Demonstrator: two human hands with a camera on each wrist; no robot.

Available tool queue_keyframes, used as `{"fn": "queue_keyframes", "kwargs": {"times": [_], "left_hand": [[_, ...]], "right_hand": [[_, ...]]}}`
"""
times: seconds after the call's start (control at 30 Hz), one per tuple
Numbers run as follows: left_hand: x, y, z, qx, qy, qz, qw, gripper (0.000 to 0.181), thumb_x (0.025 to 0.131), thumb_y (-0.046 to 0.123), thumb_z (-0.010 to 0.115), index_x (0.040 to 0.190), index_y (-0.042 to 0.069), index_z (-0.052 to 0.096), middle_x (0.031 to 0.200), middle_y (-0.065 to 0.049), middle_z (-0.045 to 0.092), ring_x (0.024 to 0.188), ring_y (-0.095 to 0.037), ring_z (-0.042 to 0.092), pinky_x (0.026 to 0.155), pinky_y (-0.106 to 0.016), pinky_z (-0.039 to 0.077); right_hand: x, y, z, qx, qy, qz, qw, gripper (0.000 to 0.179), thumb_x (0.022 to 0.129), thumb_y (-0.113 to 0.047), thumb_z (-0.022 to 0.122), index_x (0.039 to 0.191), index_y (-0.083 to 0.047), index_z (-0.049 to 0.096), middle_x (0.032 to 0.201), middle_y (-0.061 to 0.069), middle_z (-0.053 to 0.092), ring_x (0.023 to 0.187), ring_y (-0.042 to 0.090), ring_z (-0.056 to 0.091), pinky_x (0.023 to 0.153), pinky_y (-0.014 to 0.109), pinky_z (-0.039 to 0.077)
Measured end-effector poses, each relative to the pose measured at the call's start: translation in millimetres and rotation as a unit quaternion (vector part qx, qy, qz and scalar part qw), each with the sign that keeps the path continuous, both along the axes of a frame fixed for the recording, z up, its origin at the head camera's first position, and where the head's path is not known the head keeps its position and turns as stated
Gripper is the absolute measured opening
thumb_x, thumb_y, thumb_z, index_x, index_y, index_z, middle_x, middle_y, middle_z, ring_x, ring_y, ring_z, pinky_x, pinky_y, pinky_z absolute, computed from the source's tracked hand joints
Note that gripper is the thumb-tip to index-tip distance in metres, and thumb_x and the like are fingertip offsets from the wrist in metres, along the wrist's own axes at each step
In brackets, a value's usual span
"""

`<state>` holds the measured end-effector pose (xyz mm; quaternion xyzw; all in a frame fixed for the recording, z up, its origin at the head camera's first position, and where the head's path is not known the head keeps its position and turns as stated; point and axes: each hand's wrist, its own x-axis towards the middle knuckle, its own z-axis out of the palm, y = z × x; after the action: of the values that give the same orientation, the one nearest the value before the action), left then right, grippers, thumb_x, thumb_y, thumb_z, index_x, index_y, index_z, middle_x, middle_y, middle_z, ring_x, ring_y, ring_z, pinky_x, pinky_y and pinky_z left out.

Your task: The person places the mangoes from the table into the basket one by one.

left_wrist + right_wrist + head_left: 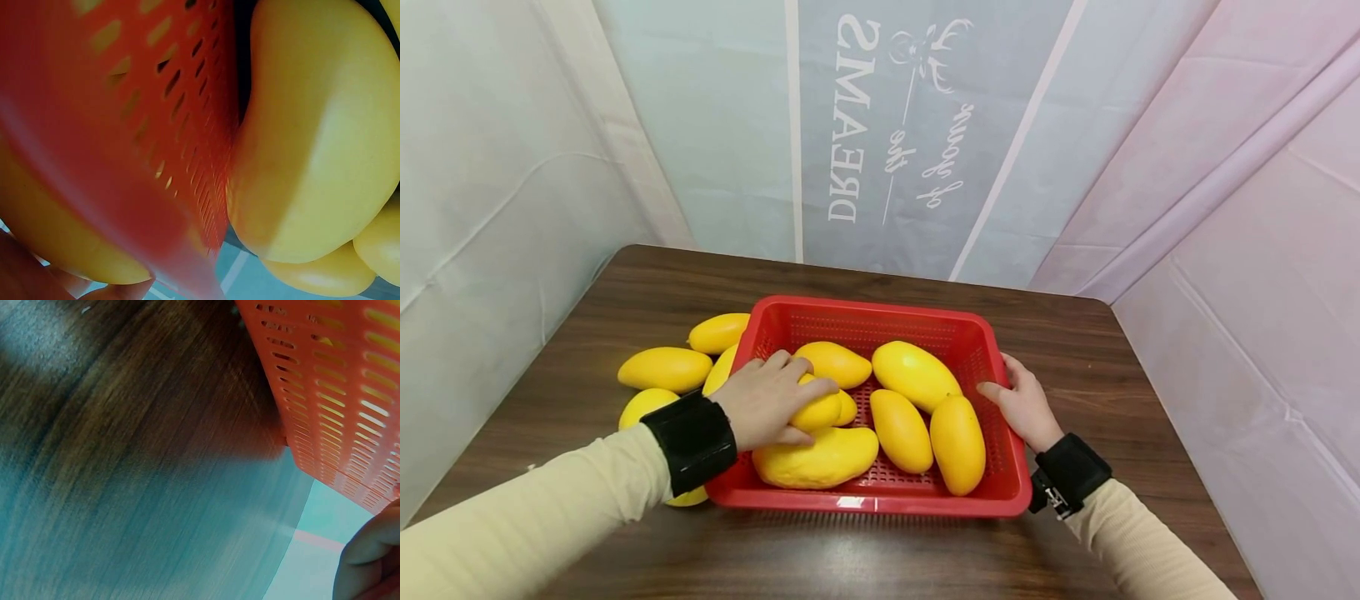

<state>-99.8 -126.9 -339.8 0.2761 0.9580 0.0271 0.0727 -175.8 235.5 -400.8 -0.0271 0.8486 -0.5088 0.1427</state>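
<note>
A red perforated plastic basket (865,503) stands on the table with several yellow mangoes in it. Reaching over its left rim, my left hand (763,404) grips a mango (822,410) above the others on that side. In the left wrist view this mango (69,240) shows beside the basket wall (169,119), with fingertips under its edge. My right hand (1028,407) holds the basket's right rim, thumb on the inside. The right wrist view shows its curled fingers (369,550) by the slotted wall (319,406). A long mango (816,458) lies at the front left inside.
More mangoes lie on the table left of the basket, such as one mango (664,370) at the far left; some are partly hidden by my left arm. The brown wooden table (880,554) meets hanging printed cloth (917,233) behind and pale cloth at both sides.
</note>
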Motion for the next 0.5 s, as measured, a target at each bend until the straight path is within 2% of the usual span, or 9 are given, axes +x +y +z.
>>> {"fn": "queue_keyframes", "kwargs": {"times": [0.2, 0.5], "left_hand": [[-1.6, 0.0, -2.4, -0.010, -0.016, -0.002, 0.9998, 0.072, 0.074, 0.053, 0.079, 0.137, 0.030, 0.052, 0.123, -0.008, 0.059, 0.109, -0.029, 0.050, 0.088, -0.049, 0.053], [-1.6, -1.5, -4.0, -0.016, -0.014, 0.011, 0.9997, 0.075, 0.073, 0.056, 0.078, 0.138, 0.030, 0.051, 0.127, -0.008, 0.057, 0.112, -0.030, 0.049, 0.091, -0.050, 0.052]], "right_hand": [[0.1, -0.5, -0.2, -0.005, -0.004, 0.000, 1.0000, 0.064, 0.097, -0.016, 0.057, 0.151, -0.002, 0.028, 0.134, 0.029, 0.053, 0.101, 0.035, 0.070, 0.078, 0.049, 0.061], [-0.4, -0.3, 0.1, -0.007, -0.001, -0.002, 1.0000, 0.064, 0.096, -0.015, 0.058, 0.151, -0.001, 0.029, 0.133, 0.030, 0.054, 0.100, 0.036, 0.071, 0.077, 0.048, 0.061]]}}
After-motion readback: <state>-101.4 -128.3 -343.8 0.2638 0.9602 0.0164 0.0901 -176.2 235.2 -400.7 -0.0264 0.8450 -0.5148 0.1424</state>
